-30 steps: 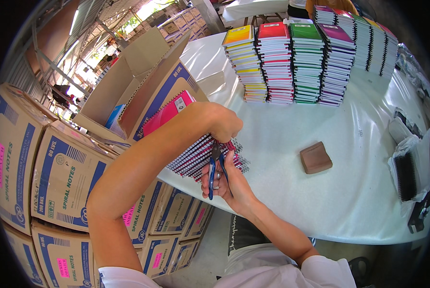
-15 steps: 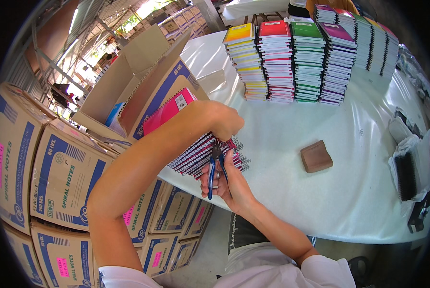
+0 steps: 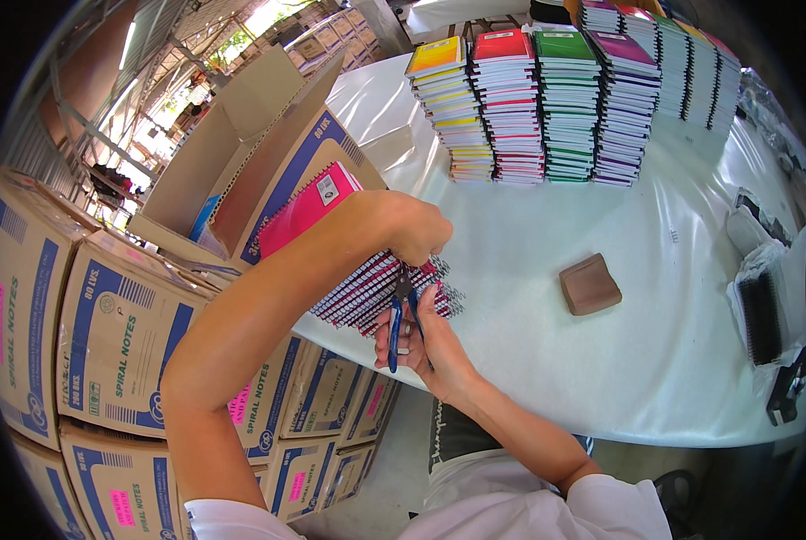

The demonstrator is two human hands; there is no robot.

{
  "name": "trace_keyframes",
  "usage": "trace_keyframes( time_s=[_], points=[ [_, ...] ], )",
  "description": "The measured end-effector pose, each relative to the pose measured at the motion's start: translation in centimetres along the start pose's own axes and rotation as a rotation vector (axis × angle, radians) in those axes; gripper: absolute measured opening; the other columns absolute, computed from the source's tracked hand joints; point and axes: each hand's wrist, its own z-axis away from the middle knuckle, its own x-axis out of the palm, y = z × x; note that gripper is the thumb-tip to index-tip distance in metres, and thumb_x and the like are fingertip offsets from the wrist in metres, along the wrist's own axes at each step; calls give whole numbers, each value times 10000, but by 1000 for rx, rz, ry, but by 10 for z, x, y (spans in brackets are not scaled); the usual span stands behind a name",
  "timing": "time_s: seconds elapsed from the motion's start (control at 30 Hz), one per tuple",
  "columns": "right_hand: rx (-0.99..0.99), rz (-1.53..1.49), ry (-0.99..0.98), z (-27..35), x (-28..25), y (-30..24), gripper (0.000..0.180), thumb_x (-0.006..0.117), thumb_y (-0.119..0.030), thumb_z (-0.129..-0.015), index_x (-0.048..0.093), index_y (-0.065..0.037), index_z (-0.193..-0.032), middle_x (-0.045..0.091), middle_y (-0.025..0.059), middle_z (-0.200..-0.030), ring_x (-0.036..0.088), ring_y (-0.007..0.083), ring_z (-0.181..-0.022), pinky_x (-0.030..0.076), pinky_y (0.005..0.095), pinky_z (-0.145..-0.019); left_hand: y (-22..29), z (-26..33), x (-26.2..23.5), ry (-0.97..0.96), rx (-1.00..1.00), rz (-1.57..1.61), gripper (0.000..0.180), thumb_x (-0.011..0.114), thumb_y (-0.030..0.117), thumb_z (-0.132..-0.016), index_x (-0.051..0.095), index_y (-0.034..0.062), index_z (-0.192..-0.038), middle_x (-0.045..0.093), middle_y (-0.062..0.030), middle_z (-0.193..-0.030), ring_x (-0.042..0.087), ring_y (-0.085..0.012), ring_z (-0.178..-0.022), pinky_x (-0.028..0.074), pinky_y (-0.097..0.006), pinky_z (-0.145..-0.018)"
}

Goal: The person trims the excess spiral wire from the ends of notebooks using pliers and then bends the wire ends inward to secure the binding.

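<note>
Left of my grip stand brown cardboard cartons [image 3: 124, 337]; nearer lie pink-covered spiral notebooks [image 3: 306, 216]. Blue-handled metal pliers [image 3: 394, 333] point away from me, long axis toward my left hand [image 3: 421, 230], whose pinch I cannot tell; my right hand [image 3: 432, 351] wraps them. Rightward, a brown block [image 3: 589, 284] rests on the white table [image 3: 529, 387].

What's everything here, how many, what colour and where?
table: 1, white, centre
pliers: 1, blue-handled, middle
spiral notebooks: several, pink, table's left
front notebook stacks: 4, yellow, red, green, purple, table's back
rear notebook stacks: several, mixed, behind those
block: 1, brown, right of pliers
plastic bags: some, clear, table's right
open carton: 1, brown and blue, left
closed cartons: many, brown and blue, far left
left hand: 1, bare, by pink notebooks
right hand: 1, bare, holding pliers
</note>
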Motion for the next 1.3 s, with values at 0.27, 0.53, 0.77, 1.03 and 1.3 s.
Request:
trace_keyframes(
  time_s=[0.27,0.53,0.77,1.03,1.3],
  points=[
    [64,-33,-1,0,3,-11,701,281,-709,-931,524,-52,-895,473,36,-667,426,144,-547,381,293,-517,-4,-4,9,8,-14,6,252,653,121,-785,661,0,-1006,670,-226,-864,652,-399,-845,503,-476,-717],
    [36,40,-6,3,-4,-1,726,278,-702,-932,552,-29,-934,531,51,-714,528,161,-608,482,318,-590,-8,-10,18,98,4,18,196,663,96,-759,658,-22,-917,651,-232,-827,646,-398,-829,495,-483,-704],
    [12,82,-10,-1,-12,1,774,235,-709,-930,566,-10,-976,586,70,-791,608,188,-725,540,347,-691,-8,-6,21,164,29,24,192,655,82,-752,654,-35,-905,651,-244,-848,645,-421,-817,500,-483,-710],
    [39,10,15,-1,-12,-3,710,277,-701,-938,540,-43,-903,502,42,-681,483,154,-567,428,304,-532,4,0,17,168,-12,-22,194,665,91,-764,675,-26,-919,665,-229,-859,657,-407,-861,520,-461,-743],
    [75,2,19,-7,-15,-6,672,332,-694,-938,516,-53,-851,400,8,-620,354,124,-496,310,286,-461,7,-4,31,300,46,-95,199,665,44,-760,669,-34,-942,666,-222,-928,664,-395,-870,531,-452,-753]
  ],
)
